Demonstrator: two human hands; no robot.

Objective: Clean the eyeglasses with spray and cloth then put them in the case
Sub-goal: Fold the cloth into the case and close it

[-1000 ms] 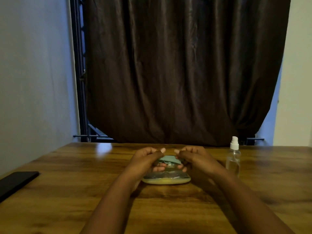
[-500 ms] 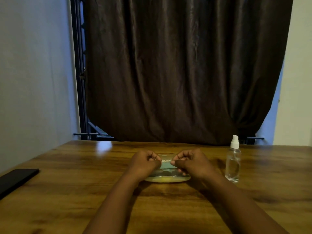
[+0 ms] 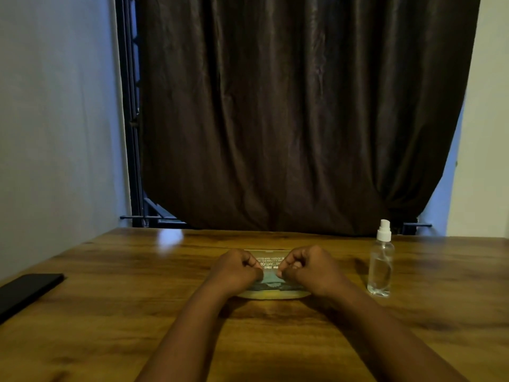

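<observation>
Both fists are curled over the case (image 3: pixel 271 293), knuckles up. The left hand (image 3: pixel 237 268) and the right hand (image 3: pixel 308 267) sit close together with a narrow gap between them, and each seems to pinch an edge of the teal cloth (image 3: pixel 269 277) that shows in that gap. The fingertips are tucked under, so just how they grip is hard to make out. The case lies flat on the wooden table (image 3: pixel 110 312), a clear shell with a yellowish rim nearest me; its lid or far wall stands up behind the knuckles with printed lettering on it, too small and upside down to read. The eyeglasses must be judged by guesswork here: the hands and cloth cover the inside of the case, and I cannot tell whether they are in it. Right of the case, well clear of the right hand, a clear spray bottle (image 3: pixel 381 266) with a white nozzle stands upright. Far left of the case, a dark flat slab (image 3: pixel 24 292) lies on the table, cut off by the frame edge.
</observation>
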